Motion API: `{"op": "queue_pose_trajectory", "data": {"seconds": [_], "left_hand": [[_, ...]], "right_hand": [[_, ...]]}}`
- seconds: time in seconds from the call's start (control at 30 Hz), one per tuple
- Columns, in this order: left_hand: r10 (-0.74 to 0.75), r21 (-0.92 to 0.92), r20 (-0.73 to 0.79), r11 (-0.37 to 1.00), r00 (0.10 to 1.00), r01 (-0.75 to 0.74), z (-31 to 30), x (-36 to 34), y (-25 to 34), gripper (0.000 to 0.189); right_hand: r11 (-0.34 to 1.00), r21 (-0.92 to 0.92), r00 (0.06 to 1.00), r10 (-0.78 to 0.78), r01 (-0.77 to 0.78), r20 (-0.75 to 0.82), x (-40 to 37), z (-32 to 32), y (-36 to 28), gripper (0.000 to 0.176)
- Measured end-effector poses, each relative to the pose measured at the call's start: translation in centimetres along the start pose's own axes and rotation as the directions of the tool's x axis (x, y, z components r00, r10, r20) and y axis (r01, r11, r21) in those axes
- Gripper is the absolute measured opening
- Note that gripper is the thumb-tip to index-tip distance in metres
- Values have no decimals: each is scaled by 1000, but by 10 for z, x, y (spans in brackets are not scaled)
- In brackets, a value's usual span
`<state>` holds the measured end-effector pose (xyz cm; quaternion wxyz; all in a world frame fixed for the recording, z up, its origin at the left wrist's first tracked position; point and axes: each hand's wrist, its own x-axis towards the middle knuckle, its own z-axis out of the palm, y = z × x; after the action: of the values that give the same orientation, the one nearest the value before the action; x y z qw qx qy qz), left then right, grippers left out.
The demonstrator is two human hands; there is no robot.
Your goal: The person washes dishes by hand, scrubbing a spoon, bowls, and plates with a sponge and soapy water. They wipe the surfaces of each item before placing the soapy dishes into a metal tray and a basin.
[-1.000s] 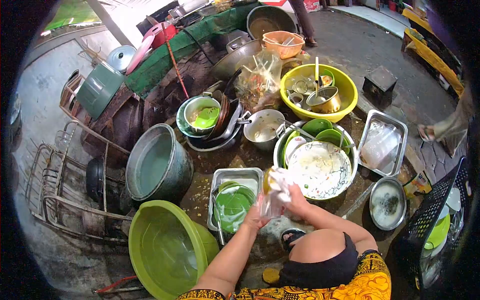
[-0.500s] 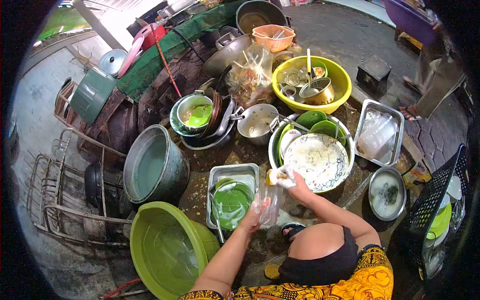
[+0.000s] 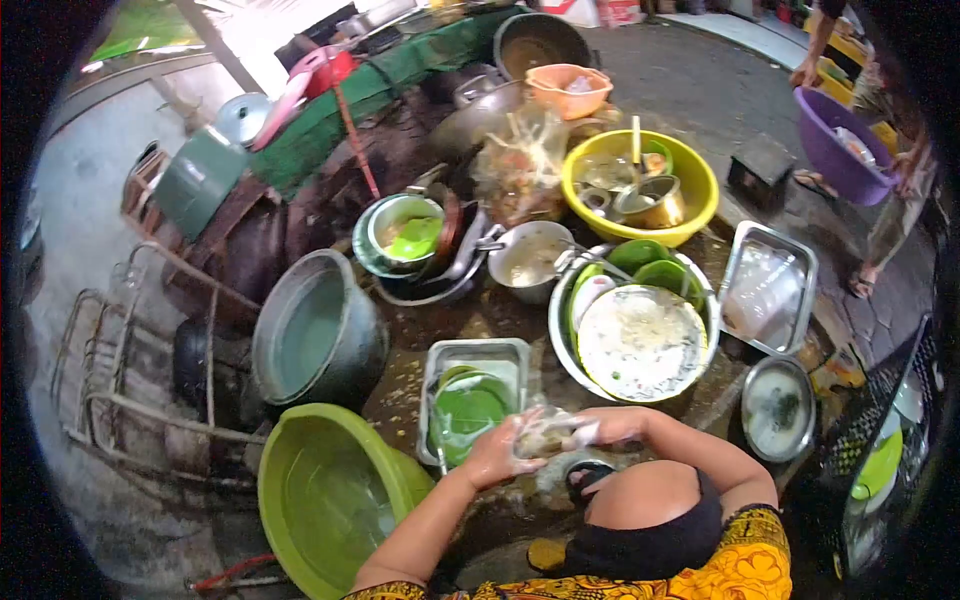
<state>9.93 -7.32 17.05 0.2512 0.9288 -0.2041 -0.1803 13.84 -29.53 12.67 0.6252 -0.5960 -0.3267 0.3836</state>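
Observation:
Both my hands meet low in the middle, around a clear, sudsy container (image 3: pixel 543 432). My left hand (image 3: pixel 493 452) is wrapped round its left side. My right hand (image 3: pixel 612 426) is closed at its right end, with white foam and something pale at the fingers, blurred by motion. Just left of my hands, a metal tray (image 3: pixel 480 352) holds soapy green plates (image 3: pixel 468 408). Above my right hand, a large basin (image 3: pixel 712 345) holds green dishes and a patterned white plate (image 3: pixel 642 340) with food scraps.
A green tub (image 3: pixel 330 500) and a grey water bucket (image 3: pixel 310 330) stand left. Farther back are a yellow basin (image 3: pixel 700 222), pots (image 3: pixel 528 262) and a bag of scraps (image 3: pixel 515 175). Right are a metal tray (image 3: pixel 768 285), a soapy bowl (image 3: pixel 778 410) and a black crate (image 3: pixel 870 450). A person carries a purple tub (image 3: pixel 840 160).
My hands have come together, and the clear container has turned from upright to lying sideways between them. The person at the upper right has moved, with the purple tub now lower. The view has shifted slightly.

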Motion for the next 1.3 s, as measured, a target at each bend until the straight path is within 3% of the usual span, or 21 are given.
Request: {"op": "queue_pose_trajectory", "data": {"seconds": [0.07, 0.17, 0.23, 0.3, 0.33, 0.4, 0.47, 0.5, 0.53, 0.57, 0.6, 0.67, 0.73, 0.8, 0.83, 0.9, 1.0, 1.07, 1.17, 1.27, 1.3], "left_hand": [[108, 1, -1, 994, 994, -108, 7, 0, -14, 83], [186, 125, 46, 974, 981, -191, 2, -1, 7, 84], [239, 277, -90, 939, 967, -206, 1, -2, 18, 82], [300, 326, -77, 909, 951, -260, 4, -3, 20, 82], [350, 381, -81, 876, 933, -295, 4, -3, 20, 82], [327, 362, -65, 888, 943, -283, 6, -5, 20, 83], [304, 342, -50, 900, 952, -269, 9, -4, 15, 83], [212, 117, 31, 970, 977, -214, 10, -3, 6, 83], [134, -106, 128, 987, 983, -121, 10, -3, -3, 83], [128, -342, 262, 939, 957, -32, 6, -1, -12, 82], [114, -340, 263, 940, 958, -18, 9, -2, -17, 82], [96, -693, 501, 640, 860, 333, 13, -6, -29, 81], [83, -760, 467, 547, 881, 351, 21, -10, -24, 81], [180, -525, 272, 851, 945, -11, 24, -12, -17, 79], [136, -529, 258, 849, 957, 21, 21, -12, -7, 79], [26, -5, 342, 1000, 939, -26, 10, -13, 18, 89], [48, 187, 269, 977, 962, -101, 13, -13, 25, 89], [50, 131, 232, 988, 972, -82, 12, -15, 19, 81], [169, -393, 303, 919, 938, -39, 15, -9, -6, 92], [205, -550, 358, 834, 911, 29, 24, -10, -14, 96], [226, -458, 288, 886, 930, -73, 30, -13, -13, 95]], "right_hand": [[947, -282, 967, -88, 156, 239, 0, 2, -9, 54], [942, -336, 940, 99, 17, 327, 12, 11, -16, 48], [950, -313, 930, 130, -17, 343, 13, 14, -15, 45], [994, 73, 968, 60, -80, 245, 17, 21, 4, 36], [994, 78, 969, 58, -79, 241, 17, 25, 8, 36], [825, 550, 986, 53, -133, 158, 17, 33, 7, 30], [792, 601, 994, 76, -107, 78, 12, 31, -5, 27], [970, 160, 975, 157, -182, 155, 11, 25, -7, 27], [928, -319, 947, 261, -193, 188, 11, 24, -7, 28], [903, -423, 963, 171, -70, 208, 13, 29, -2, 34], [907, -416, 961, 166, -62, 219, 16, 32, 6, 34], [895, -374, 940, -124, 244, 317, 22, 36, 19, 34], [938, -319, 948, -29, 136, 317, 17, 33, 5, 35], [951, -204, 854, 299, -232, 427, 26, 31, 27, 34], [954, -203, 833, 291, -219, 470, 23, 34, 24, 34], [825, 486, 929, 117, -288, 352, 9, 37, 15, 37], [827, 335, 878, 344, -451, 334, 9, 29, 29, 36], [869, 306, 903, 294, -389, 312, 12, 29, 26, 35], [997, -52, 957, -46, 64, 288, 15, 32, 17, 41], [1000, -8, 928, -4, 8, 374, 19, 34, 12, 42], [995, 82, 906, 14, -54, 423, 20, 34, 31, 40]]}}
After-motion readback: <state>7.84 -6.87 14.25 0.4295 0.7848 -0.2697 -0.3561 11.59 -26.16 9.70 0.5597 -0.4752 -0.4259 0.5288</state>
